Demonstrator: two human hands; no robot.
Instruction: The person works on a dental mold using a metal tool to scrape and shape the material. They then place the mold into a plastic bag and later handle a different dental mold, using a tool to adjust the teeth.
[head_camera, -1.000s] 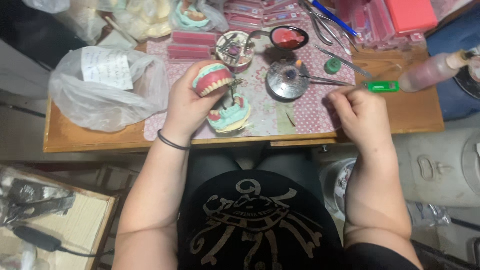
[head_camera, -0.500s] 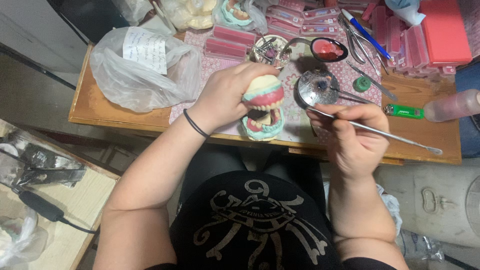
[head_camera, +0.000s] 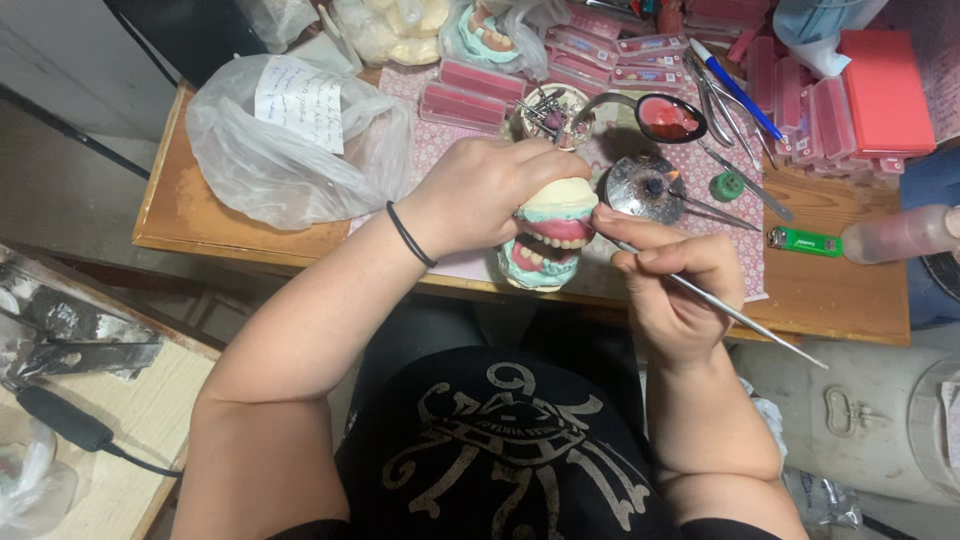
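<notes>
My left hand (head_camera: 490, 190) grips the upper half of a denture model (head_camera: 550, 235), a pink-and-white set of teeth on pale green plaster, held just above the front edge of the wooden table (head_camera: 250, 240). A black band sits on that wrist. My right hand (head_camera: 675, 285) holds a thin metal carving tool (head_camera: 740, 320) like a pen, and its forefinger tip rests against the right side of the model. The tool's long handle points down to the right past the table edge.
A small round burner (head_camera: 648, 187) with a tiny flame stands behind the model. Around it lie a spoon of pink wax (head_camera: 668, 118), a green lighter (head_camera: 805, 241), metal instruments (head_camera: 735, 95), pink wax boxes (head_camera: 880, 95) and a clear plastic bag (head_camera: 290, 150).
My right hand has risen and closed in on the model, its fingertip now touching the model's side. My left hand and the model have stayed at the table's front edge.
</notes>
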